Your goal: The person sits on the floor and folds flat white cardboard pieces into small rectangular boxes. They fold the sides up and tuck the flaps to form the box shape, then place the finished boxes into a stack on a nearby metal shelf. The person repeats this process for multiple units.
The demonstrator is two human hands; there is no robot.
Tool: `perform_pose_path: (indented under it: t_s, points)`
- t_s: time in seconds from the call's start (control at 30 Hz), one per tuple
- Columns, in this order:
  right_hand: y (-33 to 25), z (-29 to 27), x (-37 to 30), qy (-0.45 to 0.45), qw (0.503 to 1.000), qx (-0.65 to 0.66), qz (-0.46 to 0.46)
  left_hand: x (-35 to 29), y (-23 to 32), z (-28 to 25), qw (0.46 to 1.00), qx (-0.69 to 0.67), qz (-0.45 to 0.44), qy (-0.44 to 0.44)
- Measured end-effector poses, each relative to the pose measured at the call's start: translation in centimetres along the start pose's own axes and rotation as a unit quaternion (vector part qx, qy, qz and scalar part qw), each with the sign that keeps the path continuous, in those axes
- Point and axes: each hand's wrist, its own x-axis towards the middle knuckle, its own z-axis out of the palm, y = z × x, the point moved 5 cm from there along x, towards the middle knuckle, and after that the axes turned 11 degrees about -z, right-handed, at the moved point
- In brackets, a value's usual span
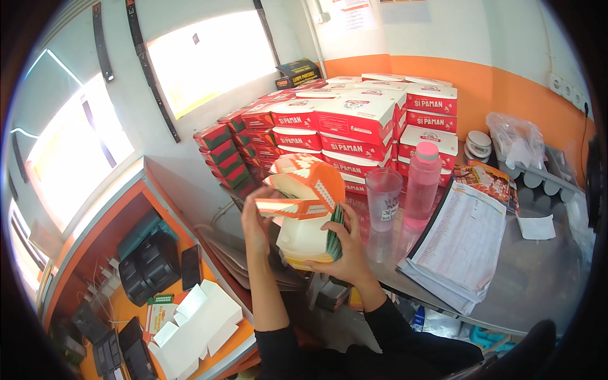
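Observation:
In front of my chest I hold an orange and white paper food carton (pixel 304 235), tilted, with a pale inside and a green and yellow side. Its patterned upper flaps stand apart from the body. My right hand (pixel 345 244) is wrapped round the carton's right side, thumb on the near face. At the other side my left hand (pixel 255 218) has its fingers closed at the edge of an orange patterned flap; its fingertips are partly hidden behind the carton. Just beyond are stacked red and white boxes (pixel 358 114).
A clear cup (pixel 383 199) and a pink-capped bottle (pixel 422 180) stand right of my hands on the metal table (pixel 525 278). Papers on a clipboard (pixel 459 234) lie nearer. On the lower left orange desk are an unfolded white carton (pixel 196 329), a phone (pixel 190 266) and a black device (pixel 150 267).

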Motion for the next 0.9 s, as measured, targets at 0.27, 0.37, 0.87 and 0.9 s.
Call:
perform_pose_path:
  t_s: [0.27, 0.37, 0.87, 0.9]
  points:
    - [1.1, -0.8, -0.3, -0.012, 0.999, -0.018, -0.035, -2.0, 11.6, 8.3, 0.885, 0.404, 0.203, -0.114]
    - [1.1, -0.7, -0.2, -0.010, 1.000, -0.010, -0.026, -3.2, 11.5, 9.8, 0.823, 0.474, 0.281, -0.140]
    - [1.1, -1.5, 0.4, -0.056, 0.997, -0.043, 0.042, -1.9, 11.1, 10.6, 0.738, 0.547, 0.388, 0.072]
    - [1.2, -1.5, 0.5, -0.052, 0.997, -0.047, 0.033, -1.9, 11.5, 10.6, 0.738, 0.537, 0.398, 0.090]
